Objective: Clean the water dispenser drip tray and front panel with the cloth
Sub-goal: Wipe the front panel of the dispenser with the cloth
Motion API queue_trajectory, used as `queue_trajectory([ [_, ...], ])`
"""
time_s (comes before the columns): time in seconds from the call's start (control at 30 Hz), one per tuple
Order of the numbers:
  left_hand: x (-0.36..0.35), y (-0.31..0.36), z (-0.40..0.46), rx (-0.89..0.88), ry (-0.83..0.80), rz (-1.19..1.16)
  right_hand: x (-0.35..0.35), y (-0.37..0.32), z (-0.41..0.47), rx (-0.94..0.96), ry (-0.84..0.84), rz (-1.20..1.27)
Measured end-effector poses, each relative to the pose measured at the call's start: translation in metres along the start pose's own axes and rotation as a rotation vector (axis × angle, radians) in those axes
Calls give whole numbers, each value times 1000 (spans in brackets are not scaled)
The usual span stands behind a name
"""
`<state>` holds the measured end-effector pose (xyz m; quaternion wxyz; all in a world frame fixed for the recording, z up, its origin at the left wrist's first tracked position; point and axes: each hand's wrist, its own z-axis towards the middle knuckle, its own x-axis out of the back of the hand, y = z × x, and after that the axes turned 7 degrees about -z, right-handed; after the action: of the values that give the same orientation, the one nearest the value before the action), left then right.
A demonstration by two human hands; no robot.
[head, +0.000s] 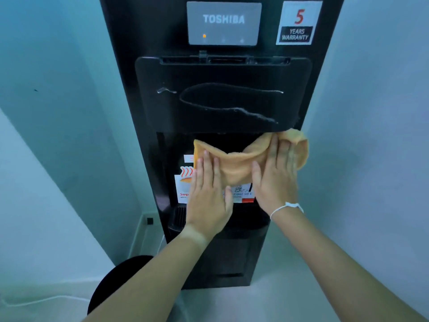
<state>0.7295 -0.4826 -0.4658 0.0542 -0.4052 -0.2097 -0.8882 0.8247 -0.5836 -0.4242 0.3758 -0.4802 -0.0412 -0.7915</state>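
A black water dispenser fills the middle of the head view. Its glossy front panel (pixel 222 73) carries wet streaks and a smeared loop of water. An orange cloth (pixel 234 166) is spread across the dispensing recess below the panel. My left hand (pixel 209 196) lies flat on the cloth's left part, fingers apart. My right hand (pixel 277 175) presses the cloth's right part, which folds over my fingertips by the dispenser's right edge. The drip tray (pixel 178 216) shows as a slotted grille under my left wrist, mostly hidden by both hands.
A grey display plate (pixel 224 23) with an orange light sits at the top, beside a warranty sticker (pixel 298 23). A white label (pixel 183 189) shows behind my hands. Pale walls close in on both sides. A dark round object (pixel 116 282) and a white cable (pixel 46 299) lie on the floor at left.
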Motion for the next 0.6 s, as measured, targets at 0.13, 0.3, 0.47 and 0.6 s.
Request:
queue_trajectory([
  [0.13,4,14,22,-95,47,87,8,3,23,-10,148,134],
  [0.3,-5,14,21,-178,-3,195,-21,27,-12,-70,-3,219],
  [0.47,-12,21,15,-226,-47,242,-22,37,-13,-82,5,296],
  [0.6,-10,38,31,-249,-5,214,8,31,40,-118,166,463],
])
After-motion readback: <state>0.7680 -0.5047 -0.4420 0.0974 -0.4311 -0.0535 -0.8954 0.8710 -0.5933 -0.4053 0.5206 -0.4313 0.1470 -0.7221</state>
